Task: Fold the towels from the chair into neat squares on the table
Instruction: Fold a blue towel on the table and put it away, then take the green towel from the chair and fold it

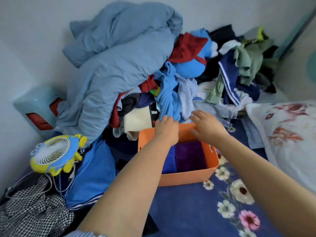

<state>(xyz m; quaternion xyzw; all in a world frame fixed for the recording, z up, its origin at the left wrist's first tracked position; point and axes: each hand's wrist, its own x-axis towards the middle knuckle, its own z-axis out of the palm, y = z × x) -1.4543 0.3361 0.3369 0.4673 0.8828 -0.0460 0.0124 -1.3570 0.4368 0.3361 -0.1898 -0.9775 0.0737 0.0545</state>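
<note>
An orange plastic bin [186, 177] stands on a dark blue floral bedspread and holds a folded purple towel [189, 155] beside a folded blue one [168, 161]. My left hand [166, 129] reaches over the bin's far rim, and its fingertips are on a bright blue cloth [168, 98] at the foot of a heap of clothes; whether it grips the cloth is hidden. My right hand [206, 124] hovers blurred over the bin's far right corner with fingers spread, holding nothing.
A big grey-blue quilt [111, 62] tops the heap of mixed clothes [227, 69] along the wall. A yellow and blue toy fan [54, 153] lies at left above a houndstooth garment [32, 212]. A white floral blanket [290, 139] lies at right.
</note>
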